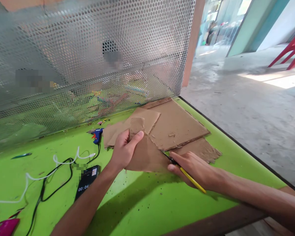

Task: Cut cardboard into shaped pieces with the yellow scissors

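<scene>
Fingers [135,136] of the left hand [124,149] pinch the cardboard [145,155]; right hand [194,168] grips a knife [184,172], blade on the cardboard, over the bench [149,203].

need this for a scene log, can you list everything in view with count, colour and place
cardboard piece: 1, brown, held up off the table at centre
cardboard sheets: several, brown, stacked flat behind the held piece
cutter: 1, yellow handle with dark blade, blade against the held piece
glue gun: 1, blue, left of the cardboard
phone: 1, black, screen showing a timer, on the table at left
cables: 1 black, 1 white, looping across the table's left part
pink object: 1, bottom left corner, cannot tell what it is
table: 1, green top
perforated screen: 1, silver, upright along the table's far edge
chairs: red, stacked, far right on the floor
left hand: 1, gripping the cardboard piece
right hand: 1, holding the cutter
</scene>
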Demonstrator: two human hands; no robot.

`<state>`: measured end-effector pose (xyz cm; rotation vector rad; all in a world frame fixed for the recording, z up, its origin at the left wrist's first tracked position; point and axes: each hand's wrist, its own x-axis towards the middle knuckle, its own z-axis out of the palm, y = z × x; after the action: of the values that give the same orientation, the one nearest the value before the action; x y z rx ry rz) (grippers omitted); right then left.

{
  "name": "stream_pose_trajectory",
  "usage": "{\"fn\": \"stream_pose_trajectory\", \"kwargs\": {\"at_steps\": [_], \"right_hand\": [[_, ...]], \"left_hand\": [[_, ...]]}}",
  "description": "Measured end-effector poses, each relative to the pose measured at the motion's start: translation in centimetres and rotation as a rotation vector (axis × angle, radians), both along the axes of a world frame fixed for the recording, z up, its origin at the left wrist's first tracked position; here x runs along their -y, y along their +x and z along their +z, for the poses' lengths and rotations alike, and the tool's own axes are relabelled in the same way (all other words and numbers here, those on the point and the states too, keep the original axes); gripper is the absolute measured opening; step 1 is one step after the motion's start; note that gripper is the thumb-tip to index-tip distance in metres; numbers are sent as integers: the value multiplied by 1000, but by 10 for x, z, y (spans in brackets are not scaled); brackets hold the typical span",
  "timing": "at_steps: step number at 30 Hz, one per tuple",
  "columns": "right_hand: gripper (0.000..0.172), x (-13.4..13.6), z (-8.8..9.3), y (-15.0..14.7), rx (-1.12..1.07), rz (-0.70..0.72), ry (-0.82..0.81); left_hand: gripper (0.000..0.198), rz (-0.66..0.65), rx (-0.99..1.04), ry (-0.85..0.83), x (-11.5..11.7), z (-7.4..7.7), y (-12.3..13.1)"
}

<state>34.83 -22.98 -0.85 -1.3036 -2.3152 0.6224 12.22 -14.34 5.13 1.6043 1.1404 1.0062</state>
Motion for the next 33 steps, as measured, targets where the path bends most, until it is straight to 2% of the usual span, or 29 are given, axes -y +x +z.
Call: {"fn": "stream_pose_trajectory", "kwargs": {"at_steps": [5, 14, 26, 33], "right_hand": [[36, -2, 3, 3, 8, 32, 20], [38, -3, 2, 10, 32, 93, 55], [45, -2, -2, 5, -26, 35, 76], [42, 3, -3, 3, -66, -22, 50]], "left_hand": [[30, -15, -33, -2, 3, 0, 1], [32, -13, 25, -56, -4, 0, -5], [29, 2, 28, 5, 0, 2, 0], [28, -9, 40, 1, -1, 1, -1]]}}
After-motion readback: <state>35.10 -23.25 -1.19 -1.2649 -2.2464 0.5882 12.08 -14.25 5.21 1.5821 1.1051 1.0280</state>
